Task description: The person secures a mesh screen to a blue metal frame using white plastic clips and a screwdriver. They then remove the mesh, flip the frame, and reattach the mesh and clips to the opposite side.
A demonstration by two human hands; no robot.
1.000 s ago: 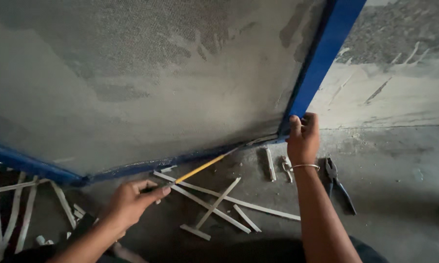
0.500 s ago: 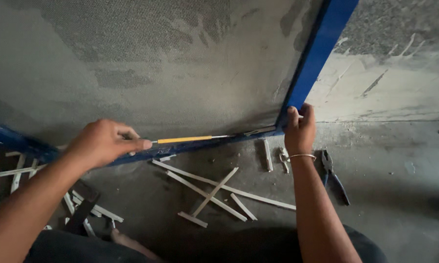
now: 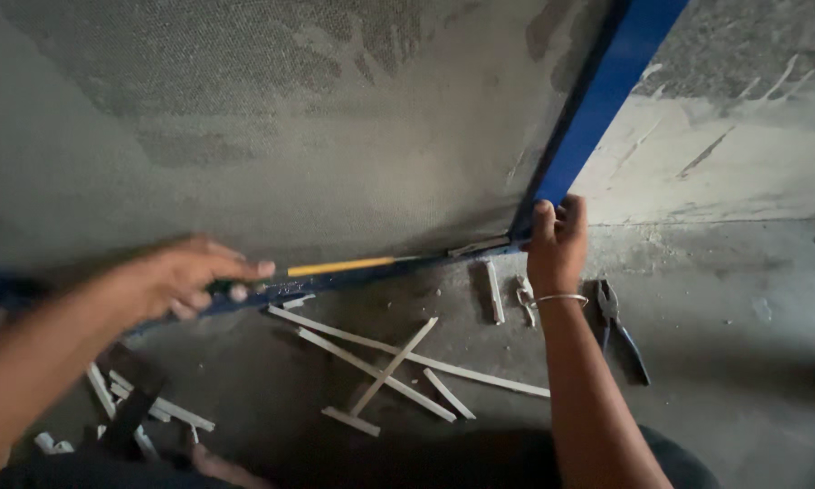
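Note:
My left hand [image 3: 185, 276] is closed on the handle end of a long tool with a yellow shaft [image 3: 339, 267], which lies along the bottom rail of a blue frame [image 3: 597, 109]. The tool's thin metal tip reaches toward the frame's lower corner. My right hand [image 3: 557, 244], a thin bangle on its wrist, grips that corner where the upright blue rail meets the bottom rail. A grey mesh screen [image 3: 271, 118] fills the frame and stands on the concrete floor against the wall.
Several white strips [image 3: 398, 362] lie crossed on the floor below the frame. Two small white pieces [image 3: 493, 292] lie beside my right wrist. Pliers with dark handles [image 3: 620, 326] rest on the floor to the right. More strips [image 3: 145, 407] lie at lower left.
My left hand rose from the floor with the yellow tool and laid it flat along the bottom rail, its tip toward the corner. My right hand stayed on the corner.

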